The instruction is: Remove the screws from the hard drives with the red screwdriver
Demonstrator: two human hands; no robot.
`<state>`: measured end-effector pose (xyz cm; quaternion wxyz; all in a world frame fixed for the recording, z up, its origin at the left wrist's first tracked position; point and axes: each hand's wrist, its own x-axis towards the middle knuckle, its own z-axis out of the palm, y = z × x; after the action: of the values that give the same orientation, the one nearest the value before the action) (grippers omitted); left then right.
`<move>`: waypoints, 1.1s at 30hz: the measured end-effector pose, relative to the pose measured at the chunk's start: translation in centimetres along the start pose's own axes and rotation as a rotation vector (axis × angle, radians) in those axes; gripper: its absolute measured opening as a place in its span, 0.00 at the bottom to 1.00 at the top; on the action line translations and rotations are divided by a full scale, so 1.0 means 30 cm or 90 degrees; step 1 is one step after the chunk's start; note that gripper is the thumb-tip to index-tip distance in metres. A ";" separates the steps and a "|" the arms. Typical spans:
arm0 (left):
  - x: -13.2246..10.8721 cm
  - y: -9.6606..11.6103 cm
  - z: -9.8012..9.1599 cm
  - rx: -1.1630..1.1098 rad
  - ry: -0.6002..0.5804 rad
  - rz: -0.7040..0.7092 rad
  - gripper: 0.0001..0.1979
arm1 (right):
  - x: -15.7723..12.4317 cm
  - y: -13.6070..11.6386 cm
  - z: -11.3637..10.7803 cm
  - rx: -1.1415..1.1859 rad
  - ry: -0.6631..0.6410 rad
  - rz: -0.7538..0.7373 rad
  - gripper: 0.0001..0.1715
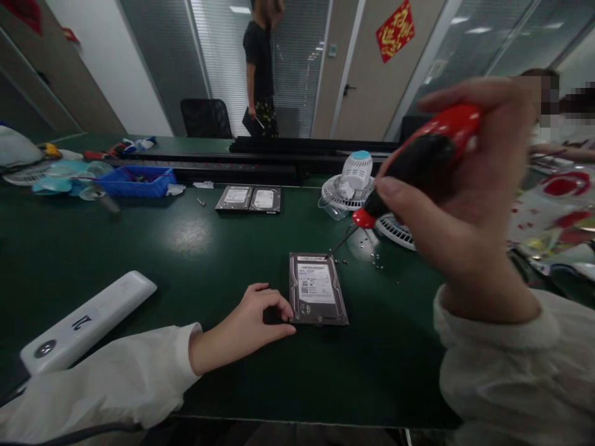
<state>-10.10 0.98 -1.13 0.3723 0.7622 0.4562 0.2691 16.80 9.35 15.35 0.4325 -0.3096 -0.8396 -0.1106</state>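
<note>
A hard drive [317, 288] lies flat on the green table [195, 248] in front of me, label up. My left hand [251, 322] rests on the table with its fingers curled against the drive's near left corner. My right hand [465, 204] is raised close to the camera and wrapped round a red and black screwdriver [418, 164]. The screwdriver's thin tip touches the drive's far right corner. Several small screws [376, 260] lie loose on the table just right of the drive.
Two more hard drives [249, 199] lie farther back. A white bar marked 21 [88, 322] lies at the near left. A blue tray [134, 181] and clutter sit far left, white fan parts [356, 183] behind the screwdriver. A person stands at the back, others sit at the right.
</note>
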 end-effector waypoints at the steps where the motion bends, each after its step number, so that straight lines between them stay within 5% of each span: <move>1: 0.000 0.000 0.001 0.001 0.002 0.001 0.08 | 0.045 -0.021 0.040 0.042 0.115 -0.039 0.25; 5: 0.000 0.001 0.002 0.012 -0.008 -0.005 0.09 | 0.077 -0.029 0.157 0.030 0.049 0.034 0.18; 9: -0.003 0.002 0.001 0.024 -0.009 -0.002 0.09 | 0.051 -0.007 0.199 0.037 -0.008 0.064 0.16; 16: -0.007 -0.001 -0.004 0.022 -0.018 -0.005 0.09 | 0.061 -0.026 0.163 0.123 0.002 0.057 0.17; 24: -0.002 -0.001 -0.004 0.008 -0.015 -0.006 0.07 | 0.047 -0.073 0.104 0.253 -0.040 -0.100 0.10; 33: -0.004 0.002 -0.002 0.005 0.000 -0.008 0.07 | 0.028 -0.112 0.116 0.206 -0.132 -0.096 0.21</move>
<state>-10.19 0.88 -1.06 0.3707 0.7611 0.4618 0.2648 12.07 8.65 14.21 0.3783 -0.1825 -0.9072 0.0260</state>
